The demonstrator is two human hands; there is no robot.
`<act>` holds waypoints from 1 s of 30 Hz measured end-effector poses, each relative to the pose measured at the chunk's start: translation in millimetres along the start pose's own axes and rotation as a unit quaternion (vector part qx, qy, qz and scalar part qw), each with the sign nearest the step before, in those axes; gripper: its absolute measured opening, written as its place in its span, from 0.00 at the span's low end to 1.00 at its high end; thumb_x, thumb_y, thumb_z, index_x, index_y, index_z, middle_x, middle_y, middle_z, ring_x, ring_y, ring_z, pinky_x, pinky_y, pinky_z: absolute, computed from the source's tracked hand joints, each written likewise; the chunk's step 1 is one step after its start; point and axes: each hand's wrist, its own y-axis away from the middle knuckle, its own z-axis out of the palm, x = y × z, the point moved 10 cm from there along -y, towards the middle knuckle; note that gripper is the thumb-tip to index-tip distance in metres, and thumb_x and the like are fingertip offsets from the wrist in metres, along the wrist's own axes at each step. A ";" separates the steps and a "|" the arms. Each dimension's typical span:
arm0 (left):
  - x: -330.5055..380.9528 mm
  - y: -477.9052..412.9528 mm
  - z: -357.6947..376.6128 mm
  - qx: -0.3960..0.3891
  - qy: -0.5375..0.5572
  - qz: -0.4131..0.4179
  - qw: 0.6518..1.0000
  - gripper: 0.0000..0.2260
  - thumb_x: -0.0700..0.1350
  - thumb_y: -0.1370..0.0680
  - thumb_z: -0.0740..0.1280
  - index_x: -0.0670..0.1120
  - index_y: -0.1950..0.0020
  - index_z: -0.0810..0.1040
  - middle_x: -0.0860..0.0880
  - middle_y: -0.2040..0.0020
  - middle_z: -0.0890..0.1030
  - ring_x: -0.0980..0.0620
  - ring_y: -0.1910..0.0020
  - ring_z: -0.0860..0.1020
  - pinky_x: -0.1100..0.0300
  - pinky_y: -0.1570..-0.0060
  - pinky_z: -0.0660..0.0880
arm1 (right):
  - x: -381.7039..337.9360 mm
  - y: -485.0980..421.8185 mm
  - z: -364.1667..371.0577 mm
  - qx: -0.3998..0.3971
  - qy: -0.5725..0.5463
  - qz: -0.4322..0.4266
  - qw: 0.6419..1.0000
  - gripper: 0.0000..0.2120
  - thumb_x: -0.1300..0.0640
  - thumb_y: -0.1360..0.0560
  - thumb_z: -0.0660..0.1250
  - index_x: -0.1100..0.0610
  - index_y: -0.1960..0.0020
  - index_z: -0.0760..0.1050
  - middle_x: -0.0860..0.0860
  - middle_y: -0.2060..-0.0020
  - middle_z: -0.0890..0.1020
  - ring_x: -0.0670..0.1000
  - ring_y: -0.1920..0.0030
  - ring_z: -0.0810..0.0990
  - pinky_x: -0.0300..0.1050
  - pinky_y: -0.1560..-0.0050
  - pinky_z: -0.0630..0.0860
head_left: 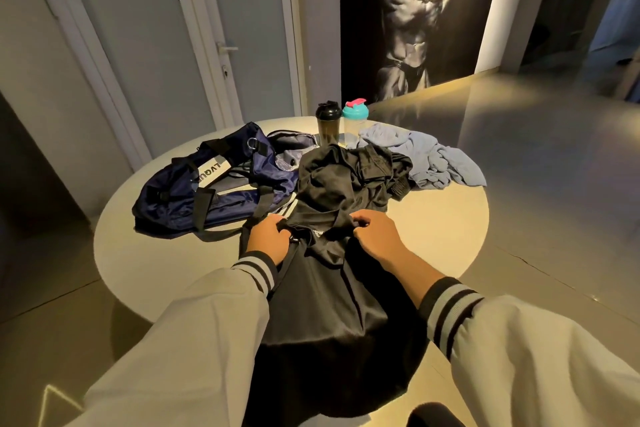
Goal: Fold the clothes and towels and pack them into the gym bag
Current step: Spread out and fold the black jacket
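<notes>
Both of our hands are closed on the black garment (332, 305). Our left hand (268, 241) bunches a fold of it, and our right hand (377, 236) pinches the cloth near it, with a ridge of fabric running between the two. The garment's far part lies heaped on the round table (450, 218) beyond our knuckles. Its near part falls off the table edge between our pale sleeves (207, 340).

The navy gym bag (207, 191) lies on the table to the left of our left hand, and one of its black straps reaches almost to that wrist. A crumpled blue-grey towel (426, 156) sits at the far right, touching the black heap and well apart from our right hand. Behind the heap stand a black shaker (328, 123) and a teal-lidded shaker (354, 120), side by side.
</notes>
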 end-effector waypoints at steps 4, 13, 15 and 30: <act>24.5 -12.5 -5.7 -0.043 0.026 0.030 0.998 0.12 0.40 0.18 0.63 0.45 0.35 0.75 0.41 0.43 0.80 0.45 0.50 0.77 0.57 0.49 0.70 | -24.6 -14.5 15.2 -0.039 -0.018 0.019 0.999 0.15 0.61 0.22 0.62 0.56 0.38 0.81 0.50 0.38 0.81 0.51 0.38 0.77 0.43 0.38 0.71; 169.2 -70.9 -121.3 0.080 0.094 0.198 0.972 0.07 0.38 0.17 0.61 0.45 0.41 0.75 0.47 0.25 0.66 0.49 0.25 0.64 0.70 0.36 0.56 | -209.7 -101.7 -55.0 0.109 -0.009 -0.197 0.974 0.17 0.68 0.24 0.62 0.59 0.38 0.81 0.52 0.40 0.78 0.47 0.39 0.74 0.34 0.34 0.66; 200.3 -70.1 -148.8 0.106 0.110 0.245 0.957 0.07 0.40 0.17 0.61 0.50 0.42 0.74 0.52 0.21 0.60 0.53 0.23 0.60 0.65 0.30 0.54 | -235.2 -104.8 -76.0 0.144 -0.025 -0.217 0.965 0.17 0.66 0.21 0.62 0.57 0.36 0.79 0.47 0.39 0.75 0.41 0.40 0.70 0.23 0.40 0.60; 46.7 49.6 -81.2 0.069 0.096 0.208 0.971 0.12 0.37 0.20 0.65 0.55 0.51 0.74 0.56 0.25 0.66 0.56 0.27 0.65 0.62 0.32 0.60 | -86.1 9.6 -32.5 0.113 -0.053 -0.068 0.990 0.12 0.63 0.21 0.63 0.54 0.44 0.82 0.45 0.49 0.79 0.43 0.47 0.75 0.35 0.43 0.67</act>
